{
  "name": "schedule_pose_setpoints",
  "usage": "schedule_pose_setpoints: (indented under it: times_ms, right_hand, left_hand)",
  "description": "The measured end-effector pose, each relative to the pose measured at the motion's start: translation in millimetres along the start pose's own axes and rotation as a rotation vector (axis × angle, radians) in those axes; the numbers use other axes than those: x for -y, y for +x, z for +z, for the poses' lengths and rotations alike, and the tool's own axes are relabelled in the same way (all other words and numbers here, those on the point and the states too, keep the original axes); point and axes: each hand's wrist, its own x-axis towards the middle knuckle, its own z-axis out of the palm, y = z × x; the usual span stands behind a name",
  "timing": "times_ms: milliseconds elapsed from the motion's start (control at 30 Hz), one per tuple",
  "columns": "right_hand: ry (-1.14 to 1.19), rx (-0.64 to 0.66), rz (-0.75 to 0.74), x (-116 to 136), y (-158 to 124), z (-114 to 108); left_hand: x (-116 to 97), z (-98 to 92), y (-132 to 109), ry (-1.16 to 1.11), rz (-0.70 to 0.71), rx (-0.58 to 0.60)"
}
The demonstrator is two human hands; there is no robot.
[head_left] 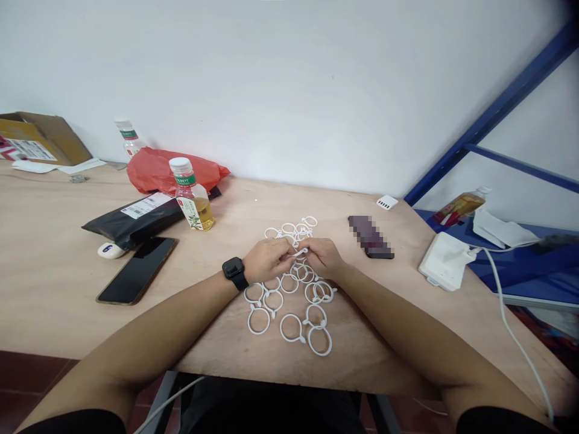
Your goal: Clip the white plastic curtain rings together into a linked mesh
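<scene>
My left hand (270,260), with a black smartwatch (234,269) on its wrist, is closed in a pinch. My right hand (322,258) is pinched close beside it. Between the fingertips of both hands is a thin white plastic ring (299,252), seen nearly edge-on and partly covered by the fingers. Below and around the hands, several more white rings (280,327) with small tabs lie scattered on the wooden table (217,343). Some overlap one another, and a few are half hidden behind my hands.
At left are a phone (137,271), a black parcel bag (131,220), a drink bottle (194,205) and a red plastic bag (158,169). At right lie another phone (371,237), a white charger block (446,262) with a cable and a blue metal frame (493,108).
</scene>
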Motion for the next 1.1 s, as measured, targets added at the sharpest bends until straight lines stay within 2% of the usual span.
schedule_pose_setpoints:
  times_ms: [167, 567, 767, 933, 1100]
  right_hand:
    - [-0.012, -0.018, 0.037, 2.5, -0.2, -1.2]
    - [-0.020, 0.011, 0.045, 0.0, -2.4, 0.0]
    - [-0.048, 0.043, 0.058, 0.9, -1.8, 0.1]
    - [-0.026, 0.007, 0.042, 0.4, -2.2, 0.8]
    - [0.020, -0.078, 0.171, -1.0, -5.1, 5.6]
  left_hand:
    - [0.8, -3.6, 0.3, -0.028, -0.057, -0.044]
    - [-0.8, -4.9, 0.6, -0.030, -0.075, -0.025]
    - [-0.5, -1.2, -0.4, 0.000, -0.035, -0.011]
    - [0.1, 0.2, -1.1, 0.026, 0.015, 0.021]
    - [8.2, -3.2, -2.3, 0.094, -0.127, -0.117]
